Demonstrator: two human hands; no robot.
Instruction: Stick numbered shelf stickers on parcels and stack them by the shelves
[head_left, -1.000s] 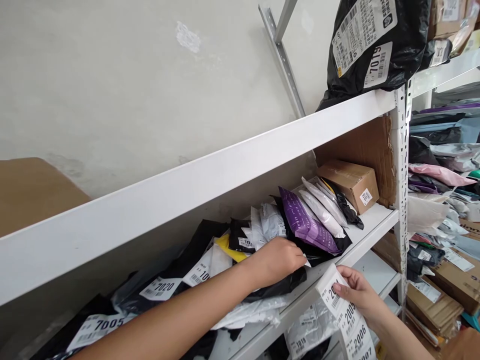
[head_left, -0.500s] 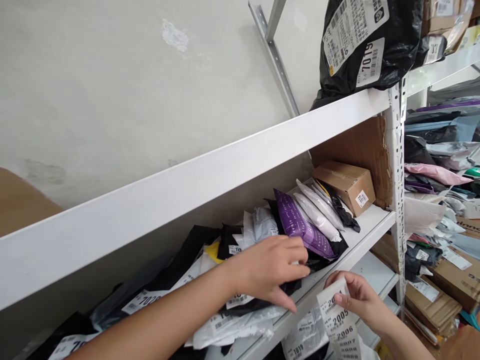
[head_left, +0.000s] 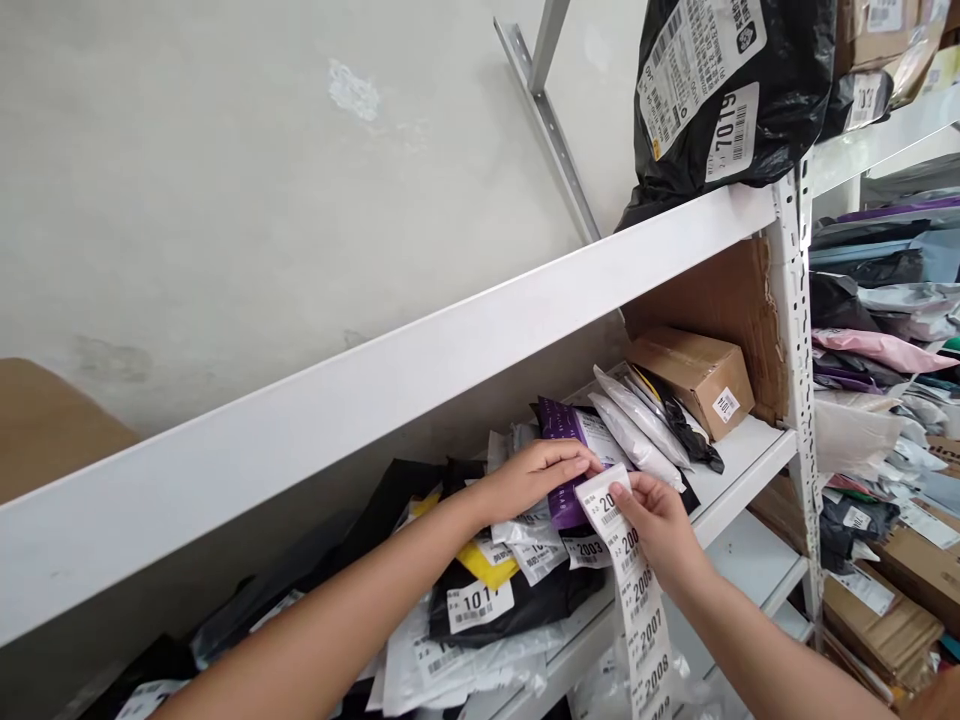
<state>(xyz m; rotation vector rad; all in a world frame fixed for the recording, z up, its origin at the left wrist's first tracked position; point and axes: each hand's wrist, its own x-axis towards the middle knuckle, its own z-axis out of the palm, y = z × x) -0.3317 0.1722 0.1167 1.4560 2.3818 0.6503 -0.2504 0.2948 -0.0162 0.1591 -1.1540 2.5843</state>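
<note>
My left hand (head_left: 536, 480) lies across a purple plastic mailer (head_left: 566, 505) on the shelf, fingers stretched out and thumb out of sight. Its fingertips are close to the top of a label strip. My right hand (head_left: 656, 510) pinches that long white strip of printed number labels (head_left: 637, 600), which hangs down past the shelf edge; 2007 and 2008 are readable. Under the left wrist are a yellow package (head_left: 487, 565) and a black parcel (head_left: 525, 605) marked 1017. A label reading 2003 (head_left: 589, 549) shows just below the purple mailer.
White mailers (head_left: 637, 440) and a cardboard box (head_left: 694, 375) stand further right on this shelf. A white beam (head_left: 375, 370) crosses above my arms. Overhead at right sits a large black parcel (head_left: 735, 100). Past the upright post (head_left: 799, 300) are more stacked packages.
My right hand has risen leftward with the label strip, close to my left hand. My left hand has come onto the purple mailer, which now shows a white label. Packages below it have shifted.
</note>
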